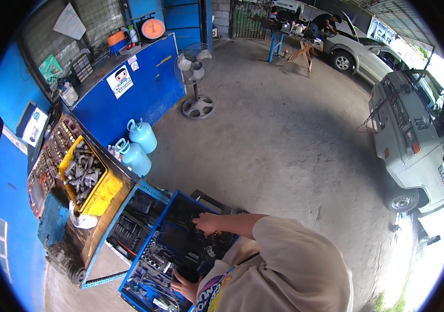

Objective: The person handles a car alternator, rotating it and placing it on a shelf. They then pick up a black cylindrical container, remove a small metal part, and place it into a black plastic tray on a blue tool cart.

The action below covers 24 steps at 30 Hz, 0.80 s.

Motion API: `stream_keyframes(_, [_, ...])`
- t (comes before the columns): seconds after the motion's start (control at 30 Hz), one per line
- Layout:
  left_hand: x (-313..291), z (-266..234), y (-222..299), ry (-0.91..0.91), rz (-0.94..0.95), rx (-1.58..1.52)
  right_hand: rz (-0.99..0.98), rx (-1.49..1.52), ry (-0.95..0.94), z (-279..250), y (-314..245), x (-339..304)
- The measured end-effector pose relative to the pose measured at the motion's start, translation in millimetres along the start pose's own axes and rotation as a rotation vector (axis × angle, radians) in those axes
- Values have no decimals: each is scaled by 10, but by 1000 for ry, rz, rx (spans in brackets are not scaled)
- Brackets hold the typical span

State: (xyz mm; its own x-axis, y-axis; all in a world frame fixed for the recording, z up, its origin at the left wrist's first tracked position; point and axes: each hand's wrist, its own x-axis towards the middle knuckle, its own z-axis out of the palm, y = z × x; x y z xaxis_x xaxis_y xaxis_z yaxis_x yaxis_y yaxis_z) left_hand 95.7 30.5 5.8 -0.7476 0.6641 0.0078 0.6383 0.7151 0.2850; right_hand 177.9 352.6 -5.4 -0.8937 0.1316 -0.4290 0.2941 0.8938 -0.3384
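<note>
A blue tool drawer (148,240) is pulled out in front of me, filled with black trays and cases, metal sockets (155,256) and other small tools. My right hand (208,223) reaches into its far right part, fingers curled down among dark items; whatever they hold is too small and dark to make out. Lower down, my left hand (184,287) lies by the edge of a black case (186,255), thumb and fingers apart, with nothing seen in it. Blue cables (146,286) lie near that hand.
Left of the drawer, a workbench holds a yellow bin (102,195) of metal parts, a blue case (54,218) and many sockets. Two light-blue gas cylinders (137,158) and a stand fan (196,78) stand beyond. Parked vehicles (409,130) line the right; a person (326,22) leans over one.
</note>
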Motion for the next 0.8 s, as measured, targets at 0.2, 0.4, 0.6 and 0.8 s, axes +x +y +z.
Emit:
stream_keyframes(0.2, [128,-177,168,-22,71,-67,7,-38,73,59,20,-35])
stream_keyframes(0.4, [173,-435,405,75,145,-314,-130,-112,154,144,127,-137])
stream_keyframes(0.6, [271,-565,664,37,82,-394,-230,-188,240,141,154,-205])
stream_keyframes(0.8, [131,-430,718,-107,73,-384,-173,-205,179,82,145,-169])
